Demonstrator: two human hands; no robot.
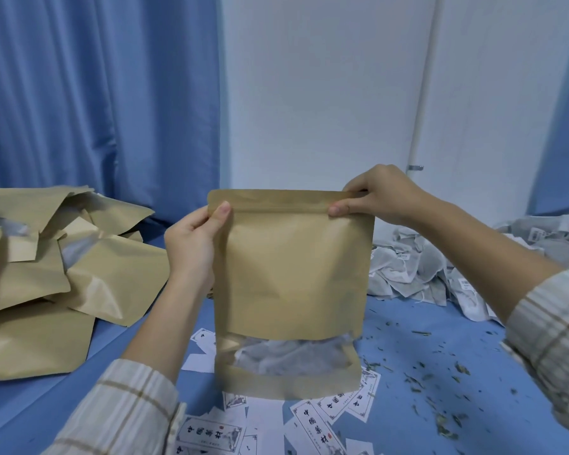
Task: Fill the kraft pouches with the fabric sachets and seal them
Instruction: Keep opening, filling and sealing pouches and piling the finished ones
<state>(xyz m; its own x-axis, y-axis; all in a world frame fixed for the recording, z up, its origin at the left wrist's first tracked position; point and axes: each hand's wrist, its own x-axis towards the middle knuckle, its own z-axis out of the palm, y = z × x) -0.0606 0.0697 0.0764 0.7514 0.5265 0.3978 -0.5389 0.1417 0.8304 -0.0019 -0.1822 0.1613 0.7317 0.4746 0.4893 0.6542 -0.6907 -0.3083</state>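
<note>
Kraft pouch (pixel 291 284) is held upright in mid-air above the blue table (pixel 408 366), grey fabric sachets (pixel 293 354) visible through its lower window. Top-left corner is pinched by left hand (pixel 191 244), thumb on the front at the zip strip; top-right corner is pinched by right hand (pixel 380 195), thumb and curled fingers pressed together on the strip. Empty pouches (pixel 56 267) are piled at left, loose sachets (pixel 447 267) heaped at right, printed labels (pixel 312 425) and dried herb bits (pixel 440 382) scattered on the table.
</note>
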